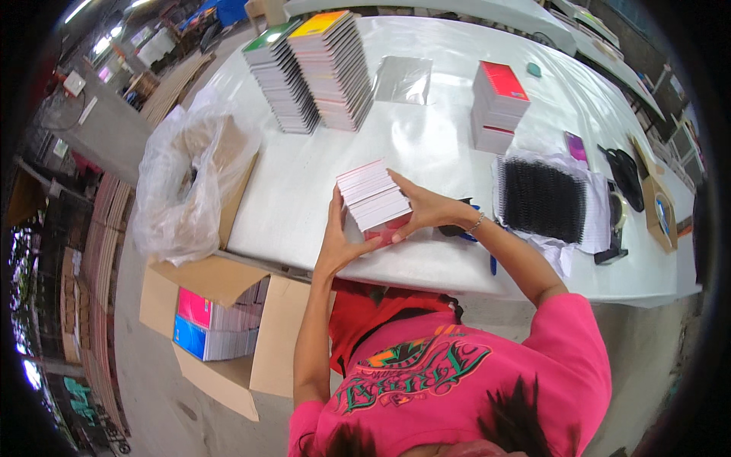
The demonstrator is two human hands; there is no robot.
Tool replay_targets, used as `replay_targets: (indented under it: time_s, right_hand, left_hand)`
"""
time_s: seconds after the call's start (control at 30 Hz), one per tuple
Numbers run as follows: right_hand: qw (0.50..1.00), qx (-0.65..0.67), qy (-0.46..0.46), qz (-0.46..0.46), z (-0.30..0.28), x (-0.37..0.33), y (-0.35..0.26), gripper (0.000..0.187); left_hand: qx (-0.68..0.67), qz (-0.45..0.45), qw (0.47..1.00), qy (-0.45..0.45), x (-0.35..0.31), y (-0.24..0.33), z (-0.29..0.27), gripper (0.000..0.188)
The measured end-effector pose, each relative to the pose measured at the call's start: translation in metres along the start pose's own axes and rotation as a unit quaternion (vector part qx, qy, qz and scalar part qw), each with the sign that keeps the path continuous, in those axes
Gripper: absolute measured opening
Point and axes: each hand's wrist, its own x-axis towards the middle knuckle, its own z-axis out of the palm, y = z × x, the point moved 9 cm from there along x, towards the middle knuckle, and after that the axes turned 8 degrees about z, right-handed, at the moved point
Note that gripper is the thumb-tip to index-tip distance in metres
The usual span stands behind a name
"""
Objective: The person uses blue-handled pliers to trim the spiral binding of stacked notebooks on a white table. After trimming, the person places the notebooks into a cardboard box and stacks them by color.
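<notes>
Near the front edge of the white table [289, 190], I hold a bundle of small red-covered notebooks [373, 194] between both hands. Its white page edges face up, and a red cover shows on the side toward me. Along the left side of the bundle lies my left hand [335, 242], with its thumb across the near cover. My right hand [423, 207] wraps the right side, its thumb meeting the near lower corner. Whether the bundle rests on the table I cannot tell.
Tall notebook stacks with green [282, 80] and yellow [331, 72] covers stand at the back left. A red-topped stack [499, 107] stands right. Black binding coils [542, 196] lie on white paper. An open carton [278, 335] of notebooks and a plastic bag [175, 221] are at left.
</notes>
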Motion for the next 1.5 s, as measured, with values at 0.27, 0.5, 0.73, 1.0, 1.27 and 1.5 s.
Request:
replay_targets:
  time_s: [0.27,0.5,0.73,1.0,1.27,1.5]
  right_hand:
    - [0.995,0.056,0.086,-0.005,-0.076,-0.028,-0.043,0.116]
    - [0.977,0.099,0.187,0.004,-0.222,-0.089,-0.095,0.077]
    - [0.949,0.141,0.275,0.057,-0.331,-0.116,-0.07,0.085]
    - [0.949,0.113,0.268,0.119,-0.366,-0.118,-0.053,0.106]
    - [0.947,0.14,0.219,0.189,-0.38,-0.106,-0.022,0.108]
    - [0.951,0.12,0.228,0.173,-0.381,-0.106,-0.018,0.118]
  left_hand:
    - [-0.022,0.062,0.997,-0.049,0.088,0.082,0.021,0.123]
    - [-0.159,0.039,0.977,-0.136,0.224,0.162,0.125,0.099]
    - [-0.256,-0.092,0.943,-0.194,0.308,0.145,0.211,0.09]
    - [-0.252,-0.181,0.93,-0.196,0.336,0.133,0.239,0.116]
    - [-0.214,-0.239,0.926,-0.2,0.337,0.104,0.243,0.115]
    - [-0.139,-0.229,0.938,-0.222,0.344,0.09,0.248,0.125]
